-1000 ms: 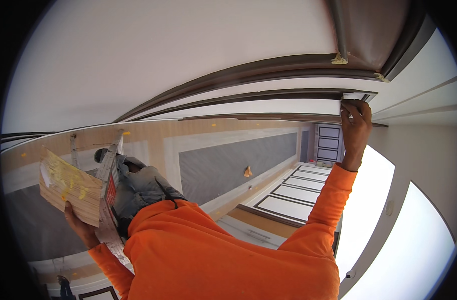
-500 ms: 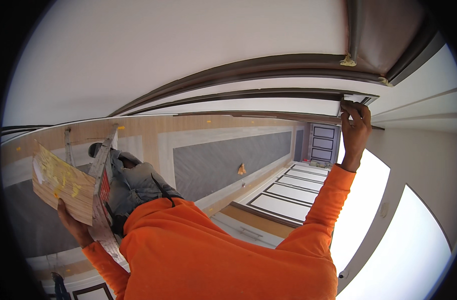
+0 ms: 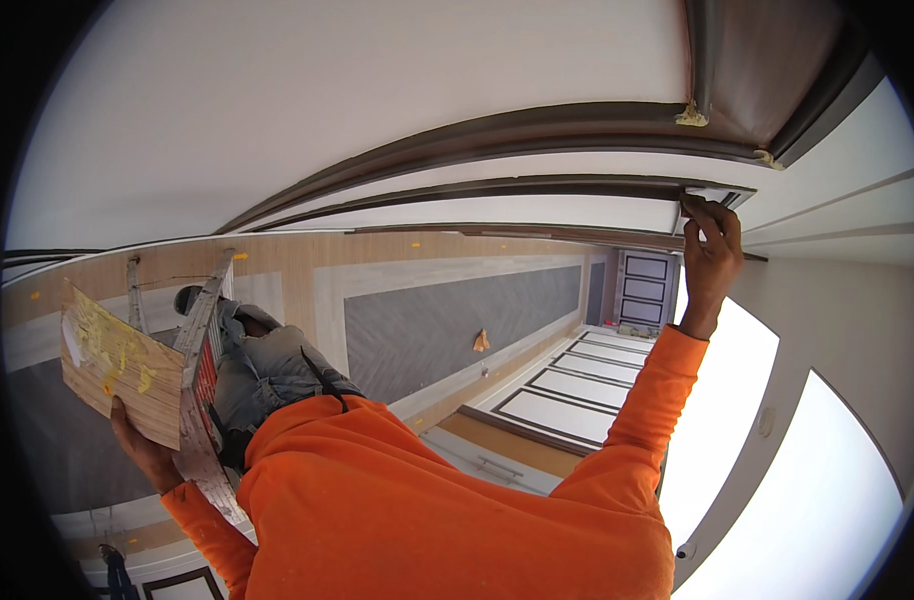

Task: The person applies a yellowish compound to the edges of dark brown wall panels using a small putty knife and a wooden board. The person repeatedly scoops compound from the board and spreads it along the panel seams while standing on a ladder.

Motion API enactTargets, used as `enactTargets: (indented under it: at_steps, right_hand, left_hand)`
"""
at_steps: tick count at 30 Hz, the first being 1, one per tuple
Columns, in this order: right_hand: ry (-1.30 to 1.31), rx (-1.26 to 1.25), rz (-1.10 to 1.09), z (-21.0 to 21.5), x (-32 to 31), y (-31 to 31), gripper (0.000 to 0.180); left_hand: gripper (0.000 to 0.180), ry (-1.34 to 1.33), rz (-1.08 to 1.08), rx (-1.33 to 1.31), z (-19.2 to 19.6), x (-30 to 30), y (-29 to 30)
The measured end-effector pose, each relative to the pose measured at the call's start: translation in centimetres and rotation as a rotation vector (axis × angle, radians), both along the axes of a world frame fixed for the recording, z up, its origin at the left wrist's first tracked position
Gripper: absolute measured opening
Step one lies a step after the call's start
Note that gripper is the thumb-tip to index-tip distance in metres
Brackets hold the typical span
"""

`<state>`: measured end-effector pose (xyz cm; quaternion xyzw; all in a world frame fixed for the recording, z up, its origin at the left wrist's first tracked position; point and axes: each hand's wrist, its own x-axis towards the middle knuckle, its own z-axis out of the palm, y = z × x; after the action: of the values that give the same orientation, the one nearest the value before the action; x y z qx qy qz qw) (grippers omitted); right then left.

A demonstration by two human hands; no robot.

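My right hand (image 3: 712, 258) is raised to a dark brown ceiling trim strip (image 3: 537, 188), fingers pinched on a small flat light-coloured blade (image 3: 715, 194) pressed against the trim's end. My left hand (image 3: 142, 452) grips the lower edge of a wooden board (image 3: 117, 365) smeared with yellowish putty, held out at my left side. Both arms wear orange sleeves (image 3: 637, 420). Dabs of the same yellowish filler (image 3: 692, 116) sit on a wider brown trim above.
A person in grey clothes (image 3: 267, 365) stands on a ladder (image 3: 202, 375) just beyond the board. A wall with wood and grey panels (image 3: 457, 315), a panelled door (image 3: 645, 292) and bright white panels (image 3: 837, 480) surround me.
The board in my left hand has drifted slightly left and lower. My right hand stays at the same spot on the trim.
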<state>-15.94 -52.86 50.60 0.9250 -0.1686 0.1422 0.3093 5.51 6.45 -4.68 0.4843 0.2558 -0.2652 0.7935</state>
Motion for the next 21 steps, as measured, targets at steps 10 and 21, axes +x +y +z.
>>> enactTargets:
  at_steps: [10,21]
  right_hand:
    - [-0.484,0.021,-0.135,-2.0,-3.6,0.4,0.022]
    - [-1.561,0.581,0.113,-12.3,-1.7,-1.9,0.015]
  left_hand:
    - [0.064,0.075,0.067,-0.045,0.8,-0.3,-0.4]
    - [0.060,-0.384,-0.151,-0.086,-0.4,1.1,-0.2]
